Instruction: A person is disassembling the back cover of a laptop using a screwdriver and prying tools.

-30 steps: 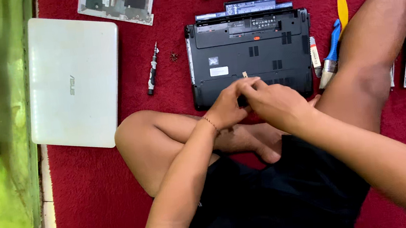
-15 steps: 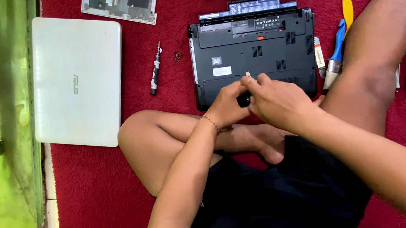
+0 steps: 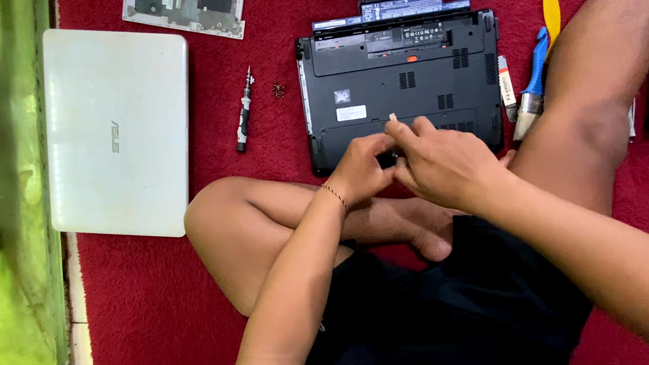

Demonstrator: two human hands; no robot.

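Red carpet (image 3: 154, 302) carries a black laptop (image 3: 402, 80), long axis across frame; both hands, left hand (image 3: 362, 172) and right hand (image 3: 442, 165), meet pinched together at its near edge, centre frame.

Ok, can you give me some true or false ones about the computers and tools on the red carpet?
1. Both hands, left hand and right hand, are at the near edge of the black laptop. True.
2. The black laptop lies bottom side up. True.
3. The white laptop is open. False: its lid is closed.
4. The small screwdriver is in the right hand. False: it lies on the red carpet between the two laptops.
5. A blue-handled brush lies right of the black laptop. True.
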